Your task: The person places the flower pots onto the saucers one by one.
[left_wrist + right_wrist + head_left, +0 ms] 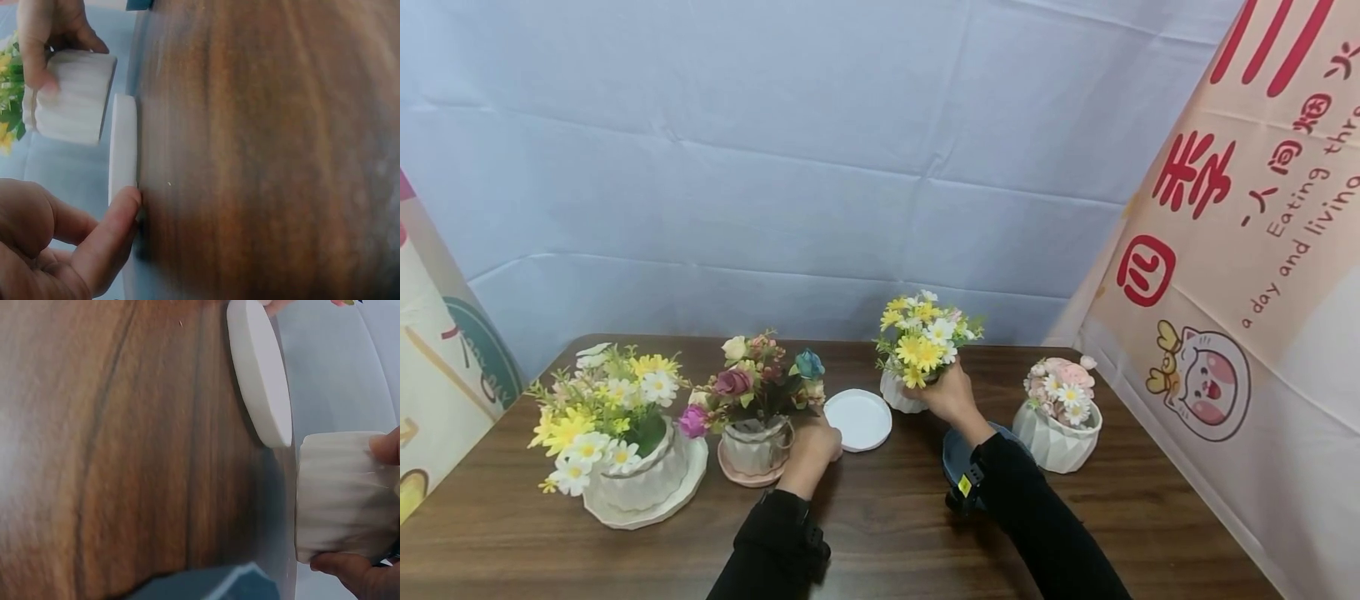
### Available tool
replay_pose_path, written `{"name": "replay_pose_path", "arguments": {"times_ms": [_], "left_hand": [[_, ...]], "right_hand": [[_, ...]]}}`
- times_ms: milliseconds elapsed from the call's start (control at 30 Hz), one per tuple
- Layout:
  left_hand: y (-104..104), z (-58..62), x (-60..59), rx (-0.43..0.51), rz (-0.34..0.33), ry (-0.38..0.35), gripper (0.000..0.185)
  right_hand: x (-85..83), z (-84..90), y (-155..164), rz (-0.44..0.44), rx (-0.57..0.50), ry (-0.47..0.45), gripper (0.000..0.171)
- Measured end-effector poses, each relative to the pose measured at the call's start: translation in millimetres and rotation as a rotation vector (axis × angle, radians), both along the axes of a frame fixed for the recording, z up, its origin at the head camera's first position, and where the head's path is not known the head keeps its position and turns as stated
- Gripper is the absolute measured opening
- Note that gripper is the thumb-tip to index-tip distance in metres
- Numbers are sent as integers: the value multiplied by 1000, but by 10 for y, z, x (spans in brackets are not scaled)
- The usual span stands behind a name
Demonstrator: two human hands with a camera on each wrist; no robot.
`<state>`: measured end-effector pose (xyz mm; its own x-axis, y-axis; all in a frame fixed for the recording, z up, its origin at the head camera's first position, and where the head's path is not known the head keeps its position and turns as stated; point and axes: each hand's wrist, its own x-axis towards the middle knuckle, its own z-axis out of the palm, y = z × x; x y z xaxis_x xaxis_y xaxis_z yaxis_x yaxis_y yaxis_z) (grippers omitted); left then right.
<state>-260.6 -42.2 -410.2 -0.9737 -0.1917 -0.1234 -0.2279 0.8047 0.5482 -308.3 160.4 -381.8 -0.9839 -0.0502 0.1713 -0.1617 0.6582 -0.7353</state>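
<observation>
My right hand (pixel 952 393) grips a white ribbed flowerpot (pixel 344 500) with yellow and white artificial flowers (pixel 925 335). The left wrist view shows this pot raised off the table, tipped slightly, its base facing the white saucer (pixel 859 420). That round saucer lies flat on the table, left of the pot and apart from it. At the saucer's near left edge, my left hand (pixel 815 442) pinches the rim, a fingertip (pixel 128 199) against its side. Just left of that hand, a grey-white pot (pixel 752 448) of purple, cream and blue flowers stands on a pink saucer (pixel 730 472).
On the far left, a larger white pot (pixel 636 485) of daisies stands on a scalloped white saucer (pixel 688 492). A blue dish (pixel 955 457) sits partly beneath my right forearm. Further right is a faceted white pot (pixel 1056 442) with pink flowers. Cloth hangs behind the wooden table (pixel 887 533).
</observation>
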Motion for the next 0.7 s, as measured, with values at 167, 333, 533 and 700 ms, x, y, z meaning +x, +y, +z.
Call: {"name": "replay_pose_path", "arguments": {"times_ms": [167, 333, 533, 700], "left_hand": [[5, 49, 64, 1, -8, 17, 62], [9, 50, 63, 1, 6, 30, 63], [14, 57, 74, 4, -1, 45, 63], [17, 70, 94, 3, -5, 11, 70]], "right_hand": [[33, -11, -51, 15, -7, 17, 93], [86, -10, -121, 37, -19, 41, 98], [146, -31, -220, 64, -19, 62, 97], [176, -57, -320, 110, -20, 109, 96]]}}
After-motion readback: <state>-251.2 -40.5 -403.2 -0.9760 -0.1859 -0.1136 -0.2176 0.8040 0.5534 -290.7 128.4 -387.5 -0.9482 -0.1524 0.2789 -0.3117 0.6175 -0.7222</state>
